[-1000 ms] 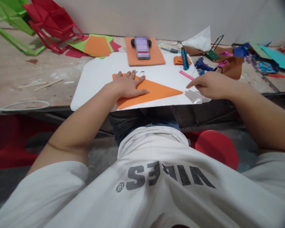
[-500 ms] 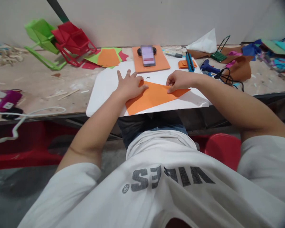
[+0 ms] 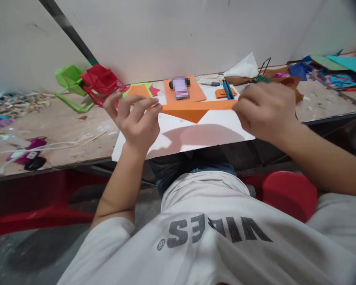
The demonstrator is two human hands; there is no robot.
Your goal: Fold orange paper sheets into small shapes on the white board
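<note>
An orange sheet [image 3: 195, 111], apparently paper or felt, is stretched between my two hands above a white board [image 3: 190, 138]. One straight edge runs across the top and a pointed part hangs down in the middle. My left hand [image 3: 139, 118] pinches its left end between thumb and fingers, the other fingers partly spread. My right hand [image 3: 264, 109] is closed round the right end, hiding that corner. Below, the sheet's shadow falls on the board.
Behind the board lie an orange pad [image 3: 200, 94] with a phone [image 3: 181, 88] on it, a marker [image 3: 210, 83] and a blue stapler-like tool [image 3: 228, 89]. Red [image 3: 102, 81] and green [image 3: 70, 81] folded shapes stand back left. A purple glue gun [image 3: 29, 152] with a white cord lies at left.
Both hands have lifted the orange sheet off the white board and spread apart with it. It now hangs taut between them. The view has tilted up slightly.
</note>
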